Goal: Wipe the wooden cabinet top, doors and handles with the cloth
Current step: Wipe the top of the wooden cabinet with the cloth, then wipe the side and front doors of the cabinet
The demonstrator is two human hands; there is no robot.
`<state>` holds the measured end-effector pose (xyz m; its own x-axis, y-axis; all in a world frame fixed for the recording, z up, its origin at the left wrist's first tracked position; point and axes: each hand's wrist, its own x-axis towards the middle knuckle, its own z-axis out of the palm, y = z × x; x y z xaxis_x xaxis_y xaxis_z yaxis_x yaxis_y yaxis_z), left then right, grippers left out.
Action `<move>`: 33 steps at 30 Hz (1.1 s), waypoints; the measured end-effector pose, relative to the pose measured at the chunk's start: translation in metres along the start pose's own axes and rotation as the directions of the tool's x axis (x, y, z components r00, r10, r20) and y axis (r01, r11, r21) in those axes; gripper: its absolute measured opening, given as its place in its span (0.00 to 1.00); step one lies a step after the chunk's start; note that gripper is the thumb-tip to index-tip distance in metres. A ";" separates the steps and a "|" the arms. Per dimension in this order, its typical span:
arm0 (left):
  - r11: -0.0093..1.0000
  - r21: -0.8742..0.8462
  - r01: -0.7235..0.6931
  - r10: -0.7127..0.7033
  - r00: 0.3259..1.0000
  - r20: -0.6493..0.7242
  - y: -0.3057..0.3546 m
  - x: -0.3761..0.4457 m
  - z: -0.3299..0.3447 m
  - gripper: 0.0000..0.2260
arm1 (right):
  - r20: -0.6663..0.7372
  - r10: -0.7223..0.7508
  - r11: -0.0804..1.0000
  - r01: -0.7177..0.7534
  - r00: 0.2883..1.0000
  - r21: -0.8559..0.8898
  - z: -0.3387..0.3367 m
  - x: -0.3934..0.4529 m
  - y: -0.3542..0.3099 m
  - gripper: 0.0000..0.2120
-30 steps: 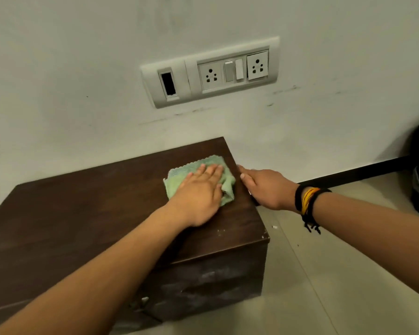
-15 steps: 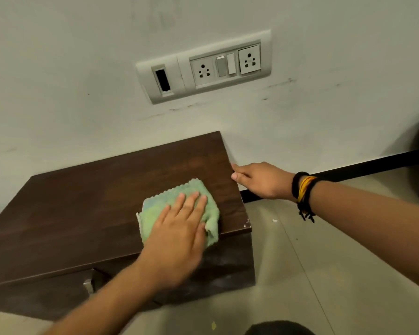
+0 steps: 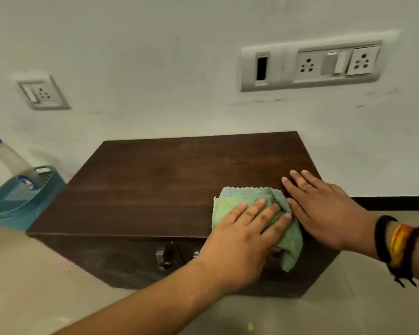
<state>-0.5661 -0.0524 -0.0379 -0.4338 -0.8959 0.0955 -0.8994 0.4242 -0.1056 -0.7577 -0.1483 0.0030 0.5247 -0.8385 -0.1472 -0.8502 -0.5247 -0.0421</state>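
A low dark wooden cabinet [image 3: 155, 184] stands on the floor against the white wall. A green cloth [image 3: 237, 201] lies at the front right of its top, with one corner hanging over the front edge. My left hand [image 3: 242, 240] presses flat on the cloth, fingers spread. Just to the right, my right hand [image 3: 324, 211] rests flat on the cabinet top, its fingers touching the cloth's edge. Two metal door handles [image 3: 165, 256] show on the front below the top edge; the right one is partly hidden by my left hand.
A blue plastic basket [image 3: 20, 201] holding a spray bottle [image 3: 7, 155] stands on the floor at the cabinet's left. Socket plates are on the wall: a long one [image 3: 310, 65] above the cabinet, a small one [image 3: 42, 93] to the left. Tiled floor surrounds the cabinet.
The view has swung left and closer. My left hand has dragged the cloth to the front edge, one corner now overhanging. My right hand has shifted from the cabinet's right edge onto its top.
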 end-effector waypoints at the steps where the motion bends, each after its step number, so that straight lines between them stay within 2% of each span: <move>1: 1.000 0.000 0.012 -0.012 1.000 0.001 -0.014 -0.013 -0.001 0.28 | -0.007 -0.039 0.999 0.039 0.999 0.015 0.001 0.001 -0.015 0.40; 3: 0.999 -0.001 0.048 -0.048 0.999 0.004 -0.044 -0.041 0.000 0.27 | 0.002 -0.120 0.993 0.120 0.993 -0.008 0.004 0.005 -0.042 0.50; 5: 0.996 0.012 0.088 -0.088 0.996 0.014 -0.075 -0.070 0.001 0.26 | -0.003 -0.185 0.981 0.184 0.983 -0.062 0.005 0.009 -0.068 0.52; 9: 0.985 0.025 0.171 -0.172 0.984 0.037 -0.127 -0.125 0.000 0.26 | 0.041 -0.286 0.957 0.288 0.957 -0.045 -0.003 0.023 -0.123 0.40; 13: 0.970 -0.010 0.243 -0.243 0.969 0.052 -0.174 -0.173 -0.002 0.26 | 0.077 -0.342 0.936 0.347 0.936 -0.062 -0.009 0.040 -0.171 0.37; 19: 0.933 -0.014 0.359 -0.359 0.933 0.018 -0.238 -0.241 -0.002 0.26 | 0.039 -0.312 0.947 0.313 0.949 -0.064 -0.002 0.053 -0.213 0.33; 23: 0.912 -0.038 0.408 -0.410 0.912 -0.033 -0.263 -0.271 0.002 0.26 | 0.025 -0.287 0.953 0.288 0.958 -0.093 0.002 0.054 -0.216 0.34; 28: 0.902 -0.115 0.417 -0.431 0.890 -0.152 -0.273 -0.284 0.009 0.26 | -0.006 -0.283 0.955 0.282 0.959 -0.096 0.008 0.055 -0.216 0.34; 33: 0.864 -0.199 0.462 -0.501 0.828 -0.253 -0.259 -0.280 0.021 0.23 | -0.054 -0.306 0.950 0.301 0.951 -0.081 0.013 0.057 -0.215 0.32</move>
<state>-0.2110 0.0856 -0.0580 0.0781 -0.9207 0.3823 -0.9884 -0.0216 0.1501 -0.5457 -0.0811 -0.0090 0.7610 -0.6446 -0.0738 -0.6466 -0.7628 -0.0043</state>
